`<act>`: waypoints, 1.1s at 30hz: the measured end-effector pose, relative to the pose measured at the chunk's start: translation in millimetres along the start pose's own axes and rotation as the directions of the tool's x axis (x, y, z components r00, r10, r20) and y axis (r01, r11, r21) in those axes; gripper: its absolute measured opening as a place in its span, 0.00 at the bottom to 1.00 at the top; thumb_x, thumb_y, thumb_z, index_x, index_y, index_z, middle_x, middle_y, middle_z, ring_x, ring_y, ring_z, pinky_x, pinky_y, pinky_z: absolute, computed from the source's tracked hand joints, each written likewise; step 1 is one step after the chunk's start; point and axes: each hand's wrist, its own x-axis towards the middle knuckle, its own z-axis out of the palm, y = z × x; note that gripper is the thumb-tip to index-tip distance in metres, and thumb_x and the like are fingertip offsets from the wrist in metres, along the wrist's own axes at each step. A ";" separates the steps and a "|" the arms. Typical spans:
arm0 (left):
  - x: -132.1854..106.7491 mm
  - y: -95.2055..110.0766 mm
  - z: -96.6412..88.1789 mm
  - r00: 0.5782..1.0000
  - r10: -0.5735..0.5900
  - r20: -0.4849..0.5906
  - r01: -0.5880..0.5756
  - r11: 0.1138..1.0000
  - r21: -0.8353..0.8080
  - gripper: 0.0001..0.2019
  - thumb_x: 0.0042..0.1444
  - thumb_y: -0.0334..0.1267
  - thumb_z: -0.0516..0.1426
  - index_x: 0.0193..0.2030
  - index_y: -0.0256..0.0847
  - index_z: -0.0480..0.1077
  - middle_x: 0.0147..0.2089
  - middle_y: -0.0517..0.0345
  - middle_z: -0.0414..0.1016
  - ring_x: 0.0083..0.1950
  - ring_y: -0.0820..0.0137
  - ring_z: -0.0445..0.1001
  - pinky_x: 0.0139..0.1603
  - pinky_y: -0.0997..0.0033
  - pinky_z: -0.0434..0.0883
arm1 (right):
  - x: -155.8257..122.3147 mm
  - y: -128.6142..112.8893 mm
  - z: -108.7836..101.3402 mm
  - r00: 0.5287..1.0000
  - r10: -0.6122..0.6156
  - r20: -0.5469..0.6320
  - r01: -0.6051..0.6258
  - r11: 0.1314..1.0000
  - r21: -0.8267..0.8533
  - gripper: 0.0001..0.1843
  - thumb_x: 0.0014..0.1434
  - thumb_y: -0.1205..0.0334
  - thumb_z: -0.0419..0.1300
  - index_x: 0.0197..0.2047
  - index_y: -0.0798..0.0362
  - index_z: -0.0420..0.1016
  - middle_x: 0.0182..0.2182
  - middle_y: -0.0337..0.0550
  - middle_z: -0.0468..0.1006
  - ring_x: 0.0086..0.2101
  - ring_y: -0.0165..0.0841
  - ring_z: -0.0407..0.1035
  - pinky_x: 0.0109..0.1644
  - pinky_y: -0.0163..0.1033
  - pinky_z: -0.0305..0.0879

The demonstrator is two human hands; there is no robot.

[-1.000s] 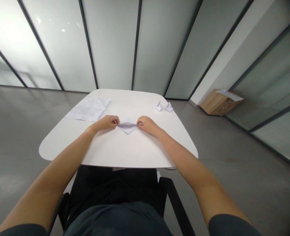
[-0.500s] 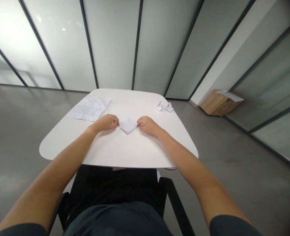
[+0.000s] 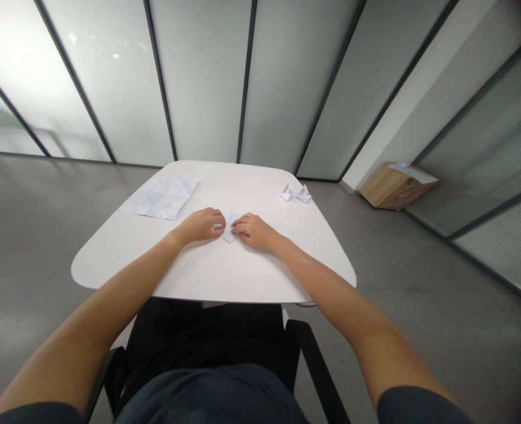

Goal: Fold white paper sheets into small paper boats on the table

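A small folded piece of white paper (image 3: pixel 230 230) lies in the middle of the white table (image 3: pixel 207 271). My left hand (image 3: pixel 202 225) pinches its left side with curled fingers. My right hand (image 3: pixel 252 230) is closed on its right side. The two hands are close together, and most of the paper is hidden between them.
A creased, unfolded white sheet (image 3: pixel 161 196) lies at the table's far left. Two small folded paper boats (image 3: pixel 295 192) stand at the far right. A wooden cabinet (image 3: pixel 391 185) with papers on top sits on the floor to the right. Glass partition walls stand behind.
My hands have moved towards each other, pushing the paper's two sides together. The wide triangle has collapsed into a narrow shape between my fingers.
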 end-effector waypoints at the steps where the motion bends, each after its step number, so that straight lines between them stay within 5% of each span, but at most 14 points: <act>1: 0.7 -0.8 -0.3 0.999 0.030 0.017 -0.029 0.998 -0.057 0.13 0.66 0.47 0.60 0.48 0.44 0.81 0.51 0.52 0.83 0.50 0.61 0.79 0.56 0.63 0.72 | -0.3 -1.1 -0.6 1.000 -0.009 -0.002 0.009 1.000 0.016 0.16 0.61 0.74 0.63 0.49 0.51 0.86 0.53 0.49 0.85 0.52 0.41 0.77 0.63 0.51 0.66; 7: 1.1 -8.6 -4.4 0.992 0.020 0.121 0.014 0.962 -0.273 0.29 0.55 0.62 0.68 0.55 0.44 0.81 0.53 0.52 0.84 0.53 0.60 0.81 0.57 0.67 0.71 | -4.1 -0.1 -2.6 0.998 0.056 0.034 -0.059 0.994 0.087 0.18 0.66 0.56 0.67 0.58 0.49 0.83 0.58 0.48 0.84 0.56 0.44 0.77 0.66 0.51 0.64; 12: -0.2 -11.2 -4.0 0.991 -0.069 0.117 0.097 0.963 -0.252 0.22 0.64 0.59 0.62 0.56 0.47 0.82 0.51 0.56 0.86 0.48 0.64 0.82 0.52 0.69 0.71 | -4.2 -1.1 -4.4 0.992 0.105 0.073 -0.108 0.993 0.045 0.26 0.67 0.46 0.66 0.62 0.51 0.79 0.57 0.51 0.83 0.56 0.46 0.75 0.66 0.51 0.64; 19: 1.8 -11.6 0.0 0.994 -0.087 0.071 0.098 0.980 -0.175 0.24 0.74 0.54 0.48 0.54 0.45 0.82 0.51 0.52 0.86 0.49 0.61 0.82 0.51 0.67 0.71 | -2.2 -4.3 -2.1 0.961 0.276 0.033 -0.274 0.960 -0.067 0.19 0.69 0.63 0.63 0.61 0.53 0.77 0.51 0.53 0.84 0.51 0.43 0.75 0.58 0.44 0.67; 22: 1.4 -9.3 -0.2 0.995 -0.071 0.074 0.082 0.983 -0.162 0.24 0.71 0.57 0.52 0.52 0.43 0.81 0.48 0.51 0.86 0.47 0.61 0.82 0.49 0.68 0.71 | -0.6 -2.9 -0.1 0.949 0.314 0.018 -0.310 0.944 -0.114 0.14 0.68 0.70 0.59 0.55 0.53 0.80 0.47 0.51 0.85 0.49 0.41 0.76 0.55 0.41 0.67; 25: 0.3 -6.2 -1.4 0.997 -0.051 0.060 0.060 0.987 -0.149 0.22 0.64 0.57 0.59 0.53 0.43 0.80 0.47 0.50 0.85 0.46 0.60 0.81 0.50 0.67 0.71 | 0.2 -0.1 0.8 0.944 0.329 -0.021 -0.330 0.940 -0.091 0.12 0.71 0.68 0.56 0.51 0.53 0.81 0.45 0.50 0.85 0.47 0.40 0.77 0.54 0.40 0.67; 29: 0.2 -3.1 -3.6 0.996 -0.081 -0.042 0.070 0.972 -0.224 0.18 0.70 0.48 0.52 0.54 0.42 0.79 0.47 0.52 0.84 0.45 0.63 0.80 0.51 0.67 0.72 | -0.3 2.3 -2.5 0.941 0.304 -0.149 -0.298 0.953 0.061 0.13 0.74 0.63 0.55 0.53 0.54 0.79 0.47 0.50 0.85 0.47 0.39 0.78 0.55 0.40 0.68; 33: 3.0 -3.2 -4.4 0.965 -0.210 -0.159 0.134 0.910 -0.392 0.21 0.69 0.52 0.54 0.55 0.40 0.79 0.42 0.54 0.83 0.38 0.66 0.78 0.44 0.70 0.73 | -3.1 3.9 -9.3 0.868 0.395 -0.300 -0.326 0.910 0.257 0.13 0.72 0.54 0.58 0.51 0.52 0.79 0.39 0.44 0.85 0.39 0.36 0.79 0.49 0.38 0.71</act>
